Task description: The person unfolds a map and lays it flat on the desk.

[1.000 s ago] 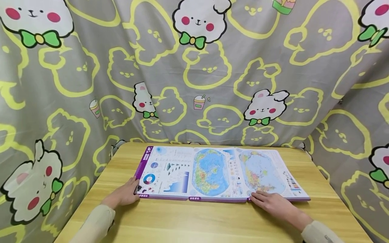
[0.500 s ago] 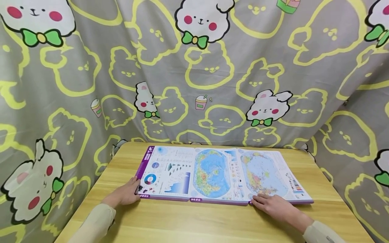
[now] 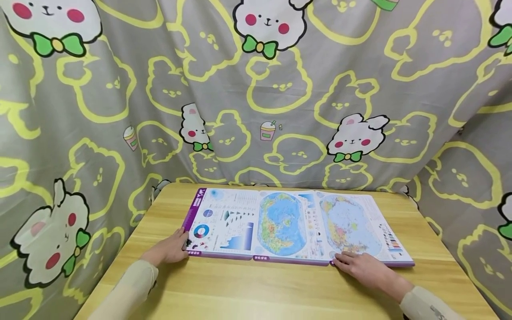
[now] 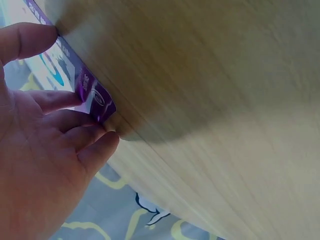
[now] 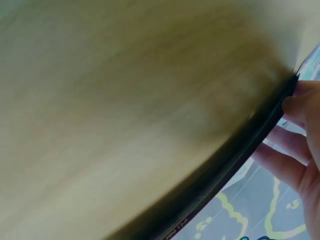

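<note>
In the head view, a long world map chart (image 3: 282,224) with a purple border lies flat on the wooden table. Its left section bears diagrams; two oval world maps fill the rest. My left hand (image 3: 170,247) touches its near left corner. In the left wrist view, the thumb of that left hand (image 4: 45,145) is at the near edge and the other fingers are by the corner. My right hand (image 3: 362,269) rests its fingers over the near edge of the right map. In the right wrist view, the thumb of the right hand (image 5: 305,150) lies against the chart's dark edge (image 5: 220,175).
The wooden table (image 3: 260,291) extends in front of the chart and past both its ends. A grey curtain (image 3: 224,89) with cartoon animals hangs behind the table and along its sides.
The head view has shifted slightly, so everything appears a little farther right and higher. Both hands stay in place on the chart, which has not visibly moved on the table.
</note>
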A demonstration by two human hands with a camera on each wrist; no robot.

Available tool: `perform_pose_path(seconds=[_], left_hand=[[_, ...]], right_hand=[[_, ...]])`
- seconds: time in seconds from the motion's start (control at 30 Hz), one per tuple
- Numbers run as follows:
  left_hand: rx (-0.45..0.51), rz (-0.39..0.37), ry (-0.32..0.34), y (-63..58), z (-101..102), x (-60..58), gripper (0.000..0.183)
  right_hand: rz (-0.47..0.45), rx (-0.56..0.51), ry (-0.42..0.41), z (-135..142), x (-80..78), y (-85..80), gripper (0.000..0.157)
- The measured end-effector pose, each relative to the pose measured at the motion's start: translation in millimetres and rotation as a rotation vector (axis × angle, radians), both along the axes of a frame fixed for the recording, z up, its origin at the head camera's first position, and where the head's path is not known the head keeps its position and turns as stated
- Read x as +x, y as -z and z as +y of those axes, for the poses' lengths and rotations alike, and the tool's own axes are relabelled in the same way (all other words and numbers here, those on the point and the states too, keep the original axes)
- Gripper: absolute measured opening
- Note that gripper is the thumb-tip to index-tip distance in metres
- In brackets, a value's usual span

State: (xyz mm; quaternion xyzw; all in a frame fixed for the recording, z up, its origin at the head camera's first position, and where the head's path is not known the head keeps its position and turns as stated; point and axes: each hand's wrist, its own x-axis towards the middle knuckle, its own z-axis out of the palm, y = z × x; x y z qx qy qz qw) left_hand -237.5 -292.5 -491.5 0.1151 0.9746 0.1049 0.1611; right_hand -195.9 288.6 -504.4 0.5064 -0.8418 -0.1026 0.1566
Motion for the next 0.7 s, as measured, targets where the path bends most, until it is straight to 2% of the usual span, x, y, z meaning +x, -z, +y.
perform_pose_path(seconds=[0.27,0.53,0.7], left_hand=[[-0.013,0.003,0.003,-1.9,-1.6,-3.2,0.075],[-0.030,0.007,-0.028,-1.5,4.1,-7.7,0.070],[-0.027,0.037,-0.060,-11.5,14.8,-9.2,0.067]], right_hand=[[-0.018,-0.009,0.026,-0.6,-1.4,5.3,0.039],[-0.018,-0.014,0.026,1.7,-4.5,2.1,0.039],[-0.036,-0.073,0.053,0.3,-8.4,-2.5,0.036]])
